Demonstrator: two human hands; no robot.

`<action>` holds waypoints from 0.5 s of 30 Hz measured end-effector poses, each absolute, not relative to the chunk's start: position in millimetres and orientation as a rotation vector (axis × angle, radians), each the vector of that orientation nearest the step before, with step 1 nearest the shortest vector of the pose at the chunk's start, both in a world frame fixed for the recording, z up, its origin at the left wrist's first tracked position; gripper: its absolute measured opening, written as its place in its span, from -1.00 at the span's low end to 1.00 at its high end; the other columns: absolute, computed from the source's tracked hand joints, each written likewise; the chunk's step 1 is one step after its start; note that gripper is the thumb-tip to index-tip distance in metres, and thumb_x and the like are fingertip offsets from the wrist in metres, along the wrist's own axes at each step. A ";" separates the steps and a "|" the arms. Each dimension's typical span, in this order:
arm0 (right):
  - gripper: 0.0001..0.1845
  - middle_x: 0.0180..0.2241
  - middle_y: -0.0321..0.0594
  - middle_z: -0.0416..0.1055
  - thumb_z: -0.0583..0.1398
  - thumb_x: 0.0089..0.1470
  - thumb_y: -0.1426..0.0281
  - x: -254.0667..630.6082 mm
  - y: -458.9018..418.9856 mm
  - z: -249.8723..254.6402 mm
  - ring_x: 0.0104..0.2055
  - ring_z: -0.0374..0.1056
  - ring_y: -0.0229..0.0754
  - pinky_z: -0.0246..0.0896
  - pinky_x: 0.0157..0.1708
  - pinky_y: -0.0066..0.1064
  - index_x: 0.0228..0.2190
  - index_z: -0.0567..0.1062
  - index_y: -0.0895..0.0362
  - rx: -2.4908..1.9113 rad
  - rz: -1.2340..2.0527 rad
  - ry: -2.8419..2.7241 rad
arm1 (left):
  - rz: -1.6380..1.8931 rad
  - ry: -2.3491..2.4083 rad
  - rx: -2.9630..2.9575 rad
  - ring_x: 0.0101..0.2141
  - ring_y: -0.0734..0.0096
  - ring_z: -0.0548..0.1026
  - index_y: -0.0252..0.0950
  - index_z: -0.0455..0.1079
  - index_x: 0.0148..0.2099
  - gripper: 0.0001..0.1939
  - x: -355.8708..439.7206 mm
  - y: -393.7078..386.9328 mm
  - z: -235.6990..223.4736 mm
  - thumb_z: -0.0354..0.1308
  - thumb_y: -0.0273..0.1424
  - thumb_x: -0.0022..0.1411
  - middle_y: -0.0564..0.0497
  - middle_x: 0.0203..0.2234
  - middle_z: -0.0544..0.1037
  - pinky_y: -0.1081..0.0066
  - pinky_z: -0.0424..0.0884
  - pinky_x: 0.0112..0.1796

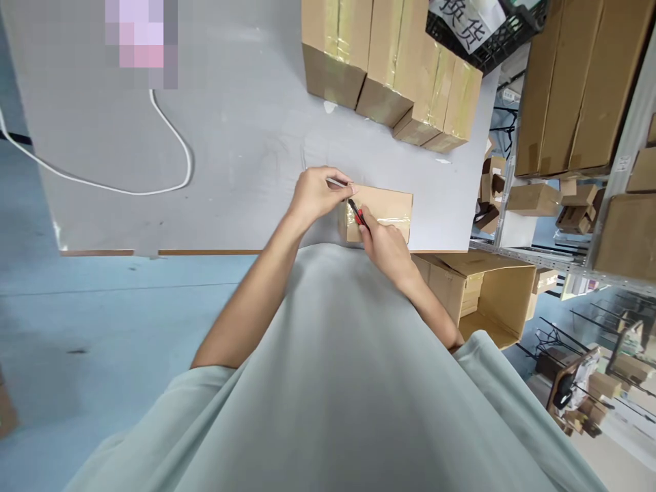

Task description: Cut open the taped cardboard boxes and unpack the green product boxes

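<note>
A small cardboard box (384,198) with clear tape across its top lies near the front edge of the table. My right hand (384,242) is closed around a black and red box cutter (361,216), its tip pointing at the taped left end of the box. At the box's far left corner, my left hand (318,193) is closed in a pinch. A thin grey strip (335,182) shows between its fingers; what it is, I cannot make out. The fingertips of both hands are close together.
Several taped cardboard boxes (392,75) stand at the back of the grey table (246,137). Behind them is a black crate (517,31) with a paper sign. A white cable (128,193) curves at left. An open carton (505,294) sits below right, beside loaded shelves (605,260).
</note>
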State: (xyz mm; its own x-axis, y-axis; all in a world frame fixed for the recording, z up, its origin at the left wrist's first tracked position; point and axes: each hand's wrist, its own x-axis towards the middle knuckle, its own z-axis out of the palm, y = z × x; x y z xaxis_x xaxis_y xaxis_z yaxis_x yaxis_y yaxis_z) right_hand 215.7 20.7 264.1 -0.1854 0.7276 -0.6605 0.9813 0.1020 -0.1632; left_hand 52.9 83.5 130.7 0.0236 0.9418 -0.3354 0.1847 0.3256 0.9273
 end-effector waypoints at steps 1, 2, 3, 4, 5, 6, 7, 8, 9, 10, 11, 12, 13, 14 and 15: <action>-0.32 0.11 0.11 0.73 -0.07 0.62 0.38 218.5 22.4 265.2 0.14 0.67 0.17 0.48 0.21 -0.07 0.64 0.15 0.19 1.678 -0.859 1.995 | 0.817 1.429 1.106 -0.20 0.08 0.73 -0.20 0.72 -0.24 -0.73 53.4 85.7 129.8 0.62 -0.17 0.12 -0.06 -0.25 0.78 0.21 0.64 -0.12; -0.33 0.12 0.10 0.73 -0.06 0.62 0.39 220.0 23.8 266.4 0.15 0.66 0.17 0.46 0.20 -0.10 0.62 0.18 0.20 1.683 -0.898 2.015 | 0.812 1.422 1.112 -0.21 0.09 0.72 -0.20 0.71 -0.24 -0.72 52.4 86.7 128.7 0.62 -0.16 0.11 -0.06 -0.26 0.77 0.23 0.62 -0.14; -0.35 0.14 0.10 0.72 -0.05 0.62 0.40 220.2 24.9 267.4 0.17 0.66 0.16 0.45 0.20 -0.12 0.60 0.20 0.21 1.684 -0.933 2.028 | 0.810 1.418 1.125 -0.22 0.11 0.71 -0.21 0.70 -0.25 -0.71 49.9 86.5 127.5 0.61 -0.15 0.11 -0.06 -0.26 0.77 0.25 0.61 -0.16; -0.36 0.14 0.10 0.72 -0.04 0.62 0.41 219.2 25.8 268.1 0.17 0.65 0.16 0.45 0.19 -0.14 0.59 0.23 0.21 1.681 -0.963 2.037 | 0.810 1.421 1.142 -0.22 0.13 0.70 -0.21 0.70 -0.25 -0.71 46.1 85.3 126.3 0.61 -0.15 0.11 -0.06 -0.26 0.78 0.26 0.59 -0.17; -0.38 0.15 0.09 0.72 -0.03 0.62 0.42 217.0 26.7 268.7 0.17 0.65 0.15 0.44 0.19 -0.16 0.56 0.25 0.22 1.673 -0.990 2.044 | 0.811 1.430 1.159 -0.22 0.14 0.69 -0.21 0.70 -0.26 -0.71 41.3 83.4 125.3 0.60 -0.15 0.11 -0.05 -0.25 0.78 0.27 0.57 -0.17; -0.41 0.15 0.09 0.72 -0.01 0.62 0.43 213.8 27.4 269.1 0.17 0.65 0.15 0.44 0.18 -0.17 0.54 0.29 0.22 1.662 -1.014 2.051 | 0.814 1.442 1.171 -0.22 0.16 0.69 -0.21 0.70 -0.26 -0.73 35.8 80.8 124.4 0.58 -0.15 0.12 -0.05 -0.25 0.78 0.28 0.56 -0.17; -0.44 0.14 0.09 0.72 0.00 0.61 0.44 209.8 27.9 269.4 0.16 0.64 0.14 0.43 0.18 -0.18 0.51 0.33 0.21 1.647 -1.032 2.060 | 0.818 1.457 1.175 -0.23 0.17 0.68 -0.21 0.70 -0.25 -0.75 30.0 77.7 123.8 0.56 -0.17 0.13 -0.05 -0.24 0.78 0.29 0.55 -0.17; -0.46 0.14 0.08 0.72 0.01 0.61 0.45 205.4 28.3 270.0 0.16 0.64 0.13 0.43 0.17 -0.19 0.48 0.36 0.20 1.631 -1.040 2.069 | 0.822 1.478 1.173 -0.24 0.19 0.67 -0.21 0.70 -0.25 -0.77 24.5 74.1 123.6 0.54 -0.19 0.14 -0.05 -0.24 0.78 0.30 0.54 -0.18; -0.47 0.13 0.07 0.72 0.02 0.60 0.47 200.7 28.3 270.7 0.17 0.64 0.13 0.43 0.17 -0.20 0.46 0.38 0.19 1.612 -1.037 2.073 | 0.827 1.503 1.167 -0.25 0.21 0.65 -0.21 0.70 -0.25 -0.79 19.6 70.1 123.6 0.52 -0.20 0.16 -0.04 -0.23 0.78 0.30 0.54 -0.18; -0.48 0.13 0.07 0.72 0.02 0.59 0.49 196.3 27.9 271.9 0.17 0.64 0.12 0.44 0.17 -0.21 0.45 0.39 0.19 1.593 -1.023 2.073 | 0.831 1.534 1.160 -0.27 0.24 0.64 -0.21 0.70 -0.25 -0.82 15.8 65.7 123.9 0.50 -0.22 0.18 -0.03 -0.23 0.78 0.31 0.52 -0.19; -0.47 0.12 0.07 0.72 0.02 0.59 0.50 192.5 27.0 273.4 0.19 0.63 0.12 0.44 0.17 -0.20 0.45 0.40 0.18 1.575 -0.999 2.070 | 0.833 1.565 1.152 -0.29 0.27 0.62 -0.21 0.70 -0.25 -0.84 13.2 61.0 124.4 0.48 -0.24 0.19 -0.03 -0.23 0.78 0.32 0.51 -0.20; -0.46 0.12 0.07 0.72 0.02 0.59 0.50 189.7 25.8 275.1 0.20 0.63 0.12 0.45 0.17 -0.20 0.46 0.39 0.18 1.558 -0.970 2.065 | 0.834 1.596 1.144 -0.31 0.29 0.61 -0.20 0.70 -0.25 -0.85 12.0 55.9 125.1 0.47 -0.25 0.19 -0.02 -0.24 0.77 0.33 0.50 -0.22; -0.45 0.12 0.07 0.72 0.01 0.59 0.50 188.1 24.3 276.9 0.22 0.63 0.12 0.45 0.17 -0.19 0.47 0.39 0.17 1.543 -0.938 2.059 | 0.834 1.625 1.137 -0.33 0.31 0.59 -0.20 0.69 -0.24 -0.85 12.2 50.7 125.7 0.46 -0.25 0.20 -0.01 -0.25 0.77 0.33 0.48 -0.23; -0.43 0.13 0.08 0.71 0.00 0.59 0.50 187.9 22.6 278.6 0.22 0.62 0.12 0.46 0.18 -0.18 0.49 0.38 0.17 1.531 -0.909 2.052 | 0.834 1.650 1.130 -0.35 0.32 0.58 -0.19 0.69 -0.24 -0.86 13.5 45.5 126.4 0.46 -0.25 0.20 0.00 -0.27 0.76 0.34 0.47 -0.25; -0.42 0.15 0.08 0.71 0.00 0.60 0.49 189.0 21.0 280.0 0.23 0.62 0.12 0.46 0.18 -0.18 0.51 0.36 0.15 1.522 -0.882 2.046 | 0.835 1.673 1.124 -0.36 0.32 0.58 -0.19 0.69 -0.23 -0.85 15.9 40.4 127.0 0.45 -0.25 0.21 0.01 -0.29 0.75 0.34 0.46 -0.26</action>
